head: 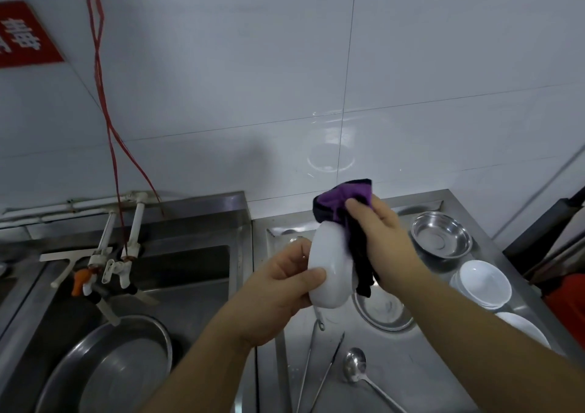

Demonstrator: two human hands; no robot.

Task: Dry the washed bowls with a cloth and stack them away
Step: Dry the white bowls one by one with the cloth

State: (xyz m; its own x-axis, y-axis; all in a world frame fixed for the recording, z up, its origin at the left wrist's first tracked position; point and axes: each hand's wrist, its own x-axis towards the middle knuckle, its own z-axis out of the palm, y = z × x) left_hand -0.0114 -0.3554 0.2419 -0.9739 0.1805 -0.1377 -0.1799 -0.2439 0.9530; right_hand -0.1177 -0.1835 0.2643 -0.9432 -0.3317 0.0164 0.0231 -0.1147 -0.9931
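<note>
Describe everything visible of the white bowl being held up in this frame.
The white bowl looks like smooth, glossy plastic or ceramic, plain and unmarked. It is tipped on its side, its outer wall and base toward the camera, its opening turned away to the right, so the inside is hidden. The left hand grips it, thumb across the outer wall. The right hand presses a purple and black cloth against its rim and far side. It is held in the air above the steel counter.

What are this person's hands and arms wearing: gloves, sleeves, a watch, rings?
Nothing shows: the left hand and right hand are bare, ungloved, and both forearms are uncovered to the frame's edge. No watch, ring or wristband is visible.
</note>
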